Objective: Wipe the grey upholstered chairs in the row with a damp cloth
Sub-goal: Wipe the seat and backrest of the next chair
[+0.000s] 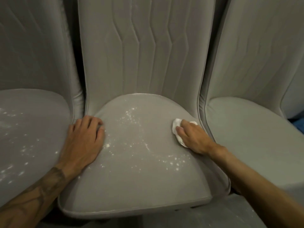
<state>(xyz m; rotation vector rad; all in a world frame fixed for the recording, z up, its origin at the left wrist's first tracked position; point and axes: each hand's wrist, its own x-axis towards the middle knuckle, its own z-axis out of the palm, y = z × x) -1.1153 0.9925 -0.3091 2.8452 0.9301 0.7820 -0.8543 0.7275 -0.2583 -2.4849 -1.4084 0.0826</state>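
Note:
Three grey upholstered chairs stand side by side. The middle chair [139,181] has white specks scattered over its seat. My right hand [191,136] grips a small white cloth [176,125] and presses it on the seat's right side, near the backrest. My left hand [83,140] rests palm down on the seat's left edge, fingers lightly bent, holding nothing. The left chair [29,129] also carries white specks on its seat. The right chair [250,132] looks free of specks.
Tall quilted backrests [144,46] close off the far side. Narrow dark gaps separate the chairs. A bit of blue object [298,124] shows at the right edge. Grey floor [205,218] lies below the middle seat's front edge.

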